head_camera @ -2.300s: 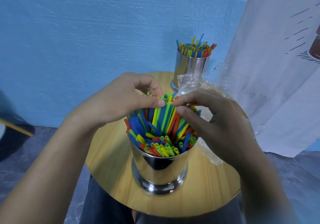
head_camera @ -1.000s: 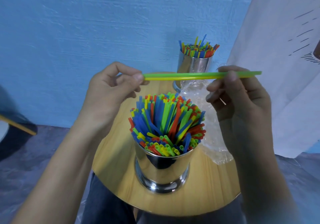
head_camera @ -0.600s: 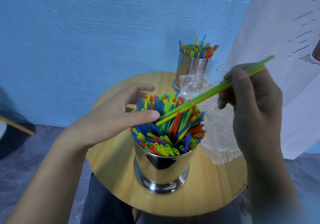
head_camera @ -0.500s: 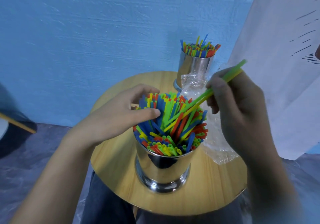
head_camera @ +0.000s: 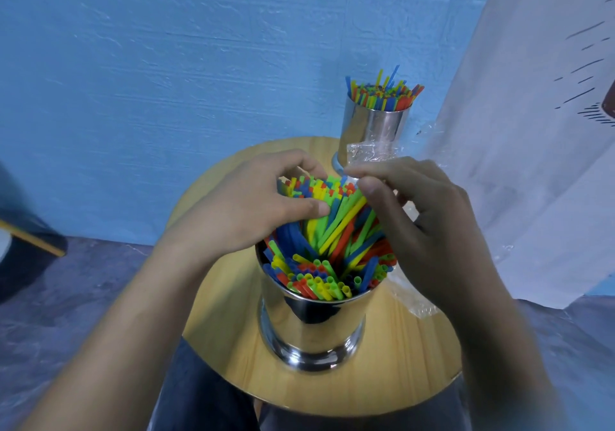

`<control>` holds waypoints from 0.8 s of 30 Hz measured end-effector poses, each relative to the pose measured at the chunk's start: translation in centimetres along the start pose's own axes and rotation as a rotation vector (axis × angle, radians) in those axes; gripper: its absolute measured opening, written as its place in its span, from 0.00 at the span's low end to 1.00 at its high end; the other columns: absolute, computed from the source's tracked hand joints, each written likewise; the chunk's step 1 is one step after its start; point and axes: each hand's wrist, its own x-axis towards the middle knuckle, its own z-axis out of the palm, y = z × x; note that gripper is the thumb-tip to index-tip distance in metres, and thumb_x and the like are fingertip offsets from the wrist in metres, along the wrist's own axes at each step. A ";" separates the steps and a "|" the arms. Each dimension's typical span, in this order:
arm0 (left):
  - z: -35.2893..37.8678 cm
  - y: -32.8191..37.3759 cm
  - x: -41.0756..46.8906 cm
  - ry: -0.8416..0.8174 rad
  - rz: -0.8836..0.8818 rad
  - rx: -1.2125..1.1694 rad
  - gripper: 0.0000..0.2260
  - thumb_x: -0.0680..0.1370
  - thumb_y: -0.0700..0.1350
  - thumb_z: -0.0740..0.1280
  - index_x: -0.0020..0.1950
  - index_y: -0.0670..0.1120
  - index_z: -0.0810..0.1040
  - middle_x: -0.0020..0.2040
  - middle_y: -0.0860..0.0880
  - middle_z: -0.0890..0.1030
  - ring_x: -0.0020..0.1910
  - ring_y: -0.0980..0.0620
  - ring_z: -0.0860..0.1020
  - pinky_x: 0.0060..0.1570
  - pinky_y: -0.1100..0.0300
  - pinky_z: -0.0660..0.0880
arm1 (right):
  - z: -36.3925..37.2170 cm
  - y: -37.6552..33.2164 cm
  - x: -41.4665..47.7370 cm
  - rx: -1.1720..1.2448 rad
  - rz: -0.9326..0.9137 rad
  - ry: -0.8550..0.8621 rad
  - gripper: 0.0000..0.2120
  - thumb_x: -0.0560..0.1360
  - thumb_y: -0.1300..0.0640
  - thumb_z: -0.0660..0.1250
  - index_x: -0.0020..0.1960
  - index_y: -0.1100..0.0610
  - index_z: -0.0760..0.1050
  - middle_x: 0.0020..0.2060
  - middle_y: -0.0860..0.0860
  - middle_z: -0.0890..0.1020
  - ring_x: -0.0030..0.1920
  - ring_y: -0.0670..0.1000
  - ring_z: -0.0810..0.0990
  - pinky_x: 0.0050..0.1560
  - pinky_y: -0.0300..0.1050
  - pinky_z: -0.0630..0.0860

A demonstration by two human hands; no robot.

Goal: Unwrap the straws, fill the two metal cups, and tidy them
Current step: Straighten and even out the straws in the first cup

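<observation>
Two bare hands meet over the near cup on a round, light wooden table (head_camera: 219,324), which stands before a blue textured wall (head_camera: 166,64) with a white cloth (head_camera: 532,164) hanging at the right. A crumpled clear plastic wrapper (head_camera: 372,152) lies on the table between the two cups and runs on behind the right hand. The near shiny metal cup (head_camera: 312,327) stands at the table's middle, packed with a fan of red, blue, green and yellow straws (head_camera: 329,254). The left hand (head_camera: 246,211) lies across the left of that fan, fingers curled over the straw tips, thumb pressed on them. The right hand (head_camera: 422,224) covers the fan's right side, its fingers loosely bent on the tips; whether they pinch a straw I cannot tell. The far metal cup (head_camera: 376,131), at the table's back edge, also holds upright coloured straws (head_camera: 382,92).
</observation>
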 end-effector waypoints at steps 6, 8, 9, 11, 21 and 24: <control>0.3 0.1 0.2 0.032 0.067 -0.041 0.07 0.75 0.46 0.76 0.49 0.55 0.82 0.43 0.64 0.82 0.43 0.67 0.78 0.40 0.73 0.74 | 0.2 0.1 -0.1 0.014 0.021 -0.055 0.12 0.82 0.44 0.62 0.50 0.46 0.83 0.47 0.39 0.80 0.52 0.42 0.76 0.47 0.30 0.70; 0.2 0.0 0.2 0.037 0.083 -0.030 0.07 0.74 0.46 0.77 0.49 0.55 0.82 0.42 0.64 0.82 0.43 0.65 0.78 0.41 0.72 0.74 | 0.2 -0.1 0.0 0.097 0.059 -0.040 0.05 0.79 0.46 0.66 0.48 0.41 0.80 0.46 0.38 0.80 0.51 0.42 0.78 0.46 0.30 0.72; 0.2 0.0 0.2 0.037 0.090 -0.030 0.07 0.74 0.46 0.77 0.49 0.55 0.82 0.42 0.62 0.82 0.43 0.63 0.79 0.42 0.69 0.76 | 0.2 -0.1 0.1 0.119 0.069 -0.031 0.03 0.78 0.46 0.67 0.47 0.39 0.78 0.46 0.37 0.80 0.51 0.43 0.78 0.45 0.31 0.73; 0.1 0.1 0.3 0.030 0.100 -0.030 0.07 0.75 0.44 0.76 0.49 0.54 0.82 0.44 0.57 0.84 0.44 0.58 0.81 0.44 0.63 0.78 | 0.2 -0.2 0.1 0.130 0.079 -0.038 0.04 0.77 0.45 0.67 0.43 0.37 0.75 0.46 0.37 0.79 0.50 0.43 0.78 0.44 0.30 0.73; -0.2 1.0 0.9 -0.039 0.122 0.207 0.03 0.76 0.50 0.71 0.47 0.52 0.79 0.42 0.51 0.81 0.40 0.54 0.78 0.44 0.51 0.77 | -0.2 -0.3 -0.1 0.160 0.087 -0.062 0.04 0.78 0.45 0.66 0.44 0.38 0.77 0.43 0.37 0.79 0.50 0.43 0.79 0.45 0.31 0.74; -0.4 1.3 1.1 0.009 0.190 0.101 0.04 0.77 0.49 0.72 0.44 0.52 0.79 0.41 0.54 0.81 0.40 0.57 0.79 0.44 0.59 0.76 | -0.2 -0.2 -0.2 0.150 0.092 -0.071 0.05 0.78 0.45 0.66 0.46 0.42 0.79 0.43 0.38 0.80 0.50 0.44 0.79 0.45 0.30 0.73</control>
